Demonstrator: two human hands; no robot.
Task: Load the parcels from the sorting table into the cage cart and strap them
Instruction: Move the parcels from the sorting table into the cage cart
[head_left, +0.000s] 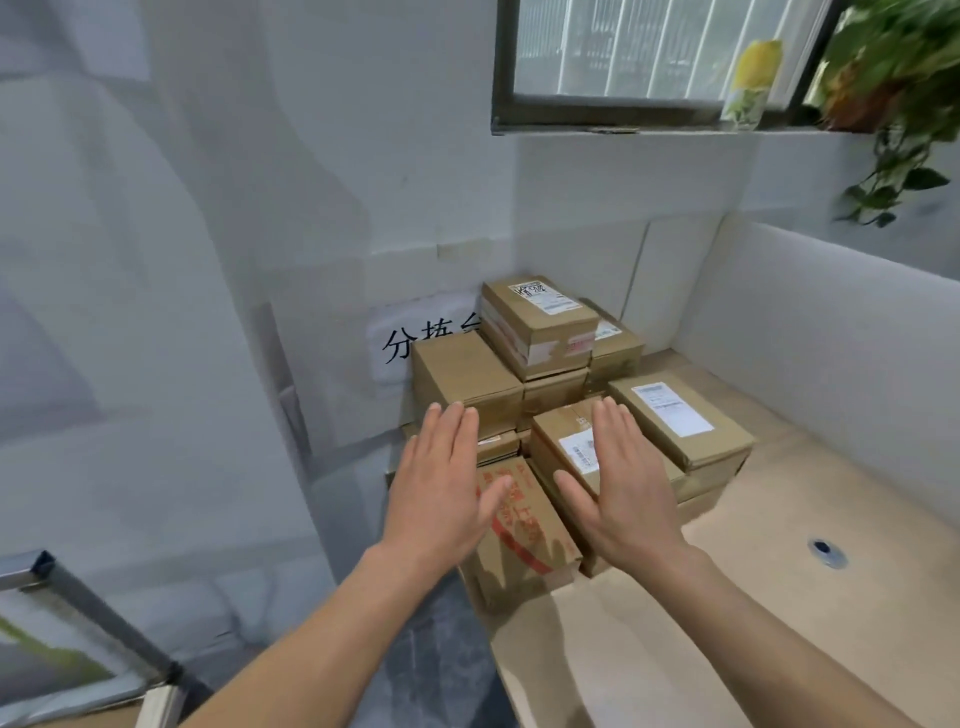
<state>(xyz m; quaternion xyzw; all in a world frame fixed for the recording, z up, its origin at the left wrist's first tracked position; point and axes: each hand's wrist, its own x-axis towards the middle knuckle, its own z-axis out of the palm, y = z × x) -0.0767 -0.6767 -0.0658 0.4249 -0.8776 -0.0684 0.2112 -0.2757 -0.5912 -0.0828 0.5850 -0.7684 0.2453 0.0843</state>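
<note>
Reaching over the parcels (540, 332), the left hand (441, 483) and right hand (618, 483) are spread flat, fingers straight, holding nothing; whether they touch the boxes beneath, I cannot tell; the pile sits stacked in the table's (779, 571) far corner, against the wall; loading looks hardly started; a metal frame (78, 597) at lower left may be the cart; strapping is yet to come.

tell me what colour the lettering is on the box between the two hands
Red, printed on the brown box; the head view shows it clearly.
</note>
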